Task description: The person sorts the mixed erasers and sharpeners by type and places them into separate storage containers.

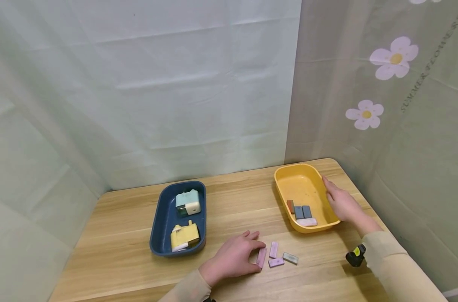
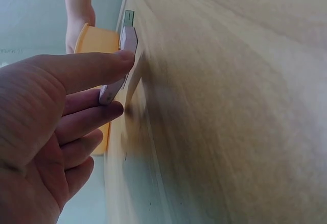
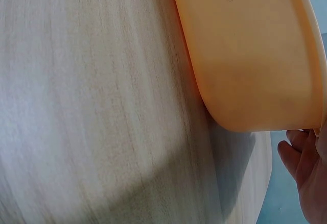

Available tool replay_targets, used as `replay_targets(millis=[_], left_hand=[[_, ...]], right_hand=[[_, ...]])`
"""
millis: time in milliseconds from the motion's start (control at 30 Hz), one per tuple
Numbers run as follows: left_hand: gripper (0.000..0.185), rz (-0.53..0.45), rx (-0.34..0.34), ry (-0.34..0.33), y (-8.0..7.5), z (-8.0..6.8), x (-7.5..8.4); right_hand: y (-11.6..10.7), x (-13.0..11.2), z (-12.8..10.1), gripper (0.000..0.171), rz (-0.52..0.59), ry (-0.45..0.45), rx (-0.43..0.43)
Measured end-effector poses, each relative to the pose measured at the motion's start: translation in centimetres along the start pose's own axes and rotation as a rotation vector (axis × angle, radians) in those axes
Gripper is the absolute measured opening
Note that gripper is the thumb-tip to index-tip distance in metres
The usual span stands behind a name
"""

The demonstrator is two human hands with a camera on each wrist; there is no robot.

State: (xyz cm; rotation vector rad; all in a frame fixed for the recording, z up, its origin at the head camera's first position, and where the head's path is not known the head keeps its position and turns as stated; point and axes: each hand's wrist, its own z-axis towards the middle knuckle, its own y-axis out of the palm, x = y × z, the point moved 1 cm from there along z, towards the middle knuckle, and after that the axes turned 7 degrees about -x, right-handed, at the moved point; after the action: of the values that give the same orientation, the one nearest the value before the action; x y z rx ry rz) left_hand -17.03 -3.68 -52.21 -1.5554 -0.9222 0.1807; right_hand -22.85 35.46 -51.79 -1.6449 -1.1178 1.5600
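My left hand pinches a small purple rectangular block between thumb and fingers, low over the table. In the left wrist view the block is tilted, its ends showing past the thumb and fingers. Just right of it lie two more purple blocks and a grey one. At the right, my right hand holds the side rim of a yellow tray. Inside that tray are a brown block, two dark grey blocks and a pale purple block.
A dark blue tray stands at the left on the wooden table. In it are a light-blue and cream boxy item and a yellow boxy item. Pale curtains hang behind the table and along both sides.
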Motion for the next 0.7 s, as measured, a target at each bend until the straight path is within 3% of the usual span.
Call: replay_targets(millis=[700], left_hand=[[0.056, -0.01, 0.101, 0.002, -0.79, 0.09, -0.35]], right_hand=[[0.04, -0.09, 0.07, 0.06, 0.012, 0.002, -0.008]])
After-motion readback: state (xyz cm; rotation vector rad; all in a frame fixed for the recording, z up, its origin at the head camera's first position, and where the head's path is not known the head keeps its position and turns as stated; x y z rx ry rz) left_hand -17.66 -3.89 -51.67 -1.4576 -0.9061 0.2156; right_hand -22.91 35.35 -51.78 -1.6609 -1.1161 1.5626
